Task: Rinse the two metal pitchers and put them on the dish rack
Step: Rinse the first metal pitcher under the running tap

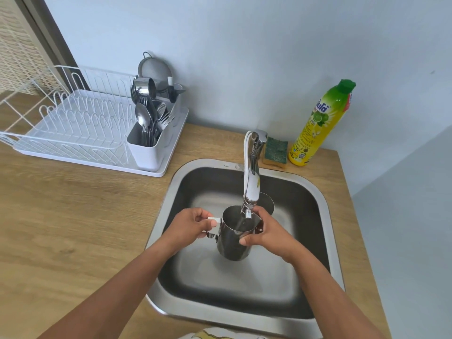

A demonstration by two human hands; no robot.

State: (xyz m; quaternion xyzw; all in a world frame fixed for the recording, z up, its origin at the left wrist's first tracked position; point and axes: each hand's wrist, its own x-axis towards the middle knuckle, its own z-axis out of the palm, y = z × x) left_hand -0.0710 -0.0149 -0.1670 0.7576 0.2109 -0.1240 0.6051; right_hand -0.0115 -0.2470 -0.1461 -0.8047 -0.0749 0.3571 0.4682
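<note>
I hold a shiny metal pitcher (233, 243) upright over the steel sink (325, 204), right under the faucet (252, 177) spout. My left hand (193, 228) grips its handle on the left side. My right hand (265, 232) is wrapped around its body and rim on the right. A second metal pitcher (267, 204) stands in the sink behind the faucet, mostly hidden; only part of its rim shows. The white dish rack (80, 128) sits on the wooden counter at the left. I cannot tell whether water is running.
A white cutlery holder (149, 148) full of spoons and forks stands at the rack's right end, with a metal cup and strainer behind it. A green sponge (276, 149) and a yellow dish-soap bottle (318, 126) sit behind the sink, by the wall.
</note>
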